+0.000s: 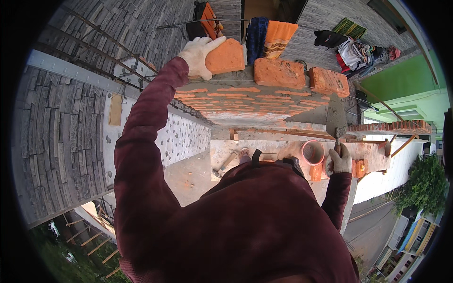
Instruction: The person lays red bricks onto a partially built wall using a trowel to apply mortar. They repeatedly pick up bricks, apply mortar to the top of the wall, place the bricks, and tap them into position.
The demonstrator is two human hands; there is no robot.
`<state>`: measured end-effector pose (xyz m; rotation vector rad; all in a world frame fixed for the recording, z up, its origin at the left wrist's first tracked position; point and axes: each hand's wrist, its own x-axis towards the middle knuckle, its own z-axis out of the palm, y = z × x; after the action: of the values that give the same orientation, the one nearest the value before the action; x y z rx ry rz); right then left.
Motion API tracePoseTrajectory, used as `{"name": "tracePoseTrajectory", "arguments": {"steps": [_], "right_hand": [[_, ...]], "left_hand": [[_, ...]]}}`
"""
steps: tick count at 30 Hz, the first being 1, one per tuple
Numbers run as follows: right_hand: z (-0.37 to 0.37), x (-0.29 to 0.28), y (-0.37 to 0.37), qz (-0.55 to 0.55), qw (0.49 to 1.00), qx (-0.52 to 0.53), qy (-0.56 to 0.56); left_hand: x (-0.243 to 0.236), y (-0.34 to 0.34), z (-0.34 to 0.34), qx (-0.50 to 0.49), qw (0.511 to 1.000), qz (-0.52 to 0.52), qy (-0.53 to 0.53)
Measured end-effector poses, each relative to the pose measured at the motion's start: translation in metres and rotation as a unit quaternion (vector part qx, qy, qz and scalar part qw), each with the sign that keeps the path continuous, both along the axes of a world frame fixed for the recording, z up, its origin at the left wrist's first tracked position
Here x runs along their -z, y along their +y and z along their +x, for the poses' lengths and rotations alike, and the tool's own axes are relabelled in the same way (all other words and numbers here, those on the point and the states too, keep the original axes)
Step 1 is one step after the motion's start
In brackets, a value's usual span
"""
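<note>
My left hand (196, 55), in a pale work glove, grips an orange brick (225, 56) at the left end of the wall top, its thumb and fingers spread round the brick's near and far edges. Grey mortar lies under and beside that brick. Two more bricks, a middle one (279, 73) and a right one (329, 81), sit along the same course with gaps between them. My gloved right hand (340, 159) is closed round the handle of a trowel (336, 118). The trowel's blade, smeared with grey mortar, points up beside the wall's right end.
The brick wall (231, 101) stands before me, a thin string along its top. Below is a plank platform (278, 151) bearing a bucket (313, 152), a hammer (227, 160) and loose bricks (361, 167). Steel bars (101, 35) jut at the left. Cloths (279, 37) hang beyond the wall.
</note>
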<state>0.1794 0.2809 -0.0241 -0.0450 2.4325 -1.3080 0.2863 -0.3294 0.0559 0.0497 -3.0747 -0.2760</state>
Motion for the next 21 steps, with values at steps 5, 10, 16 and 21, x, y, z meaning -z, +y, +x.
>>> {"name": "tracePoseTrajectory", "arguments": {"steps": [5,10,16,21], "right_hand": [[0.062,0.007,0.064,0.063,0.988,0.126,-0.07],[0.099,0.005,0.087,0.095,0.973,0.166,-0.125],[0.104,0.014,0.083,0.107,0.973,0.149,-0.142],[0.096,0.012,0.06,0.103,0.977,0.112,-0.148]], "left_hand": [[0.043,-0.003,-0.029,0.054,0.997,0.015,-0.059],[0.063,-0.009,-0.034,0.075,0.995,0.012,-0.072],[0.072,-0.012,-0.026,0.056,0.992,0.053,-0.101],[0.073,-0.017,-0.029,0.054,0.992,0.047,-0.103]]}}
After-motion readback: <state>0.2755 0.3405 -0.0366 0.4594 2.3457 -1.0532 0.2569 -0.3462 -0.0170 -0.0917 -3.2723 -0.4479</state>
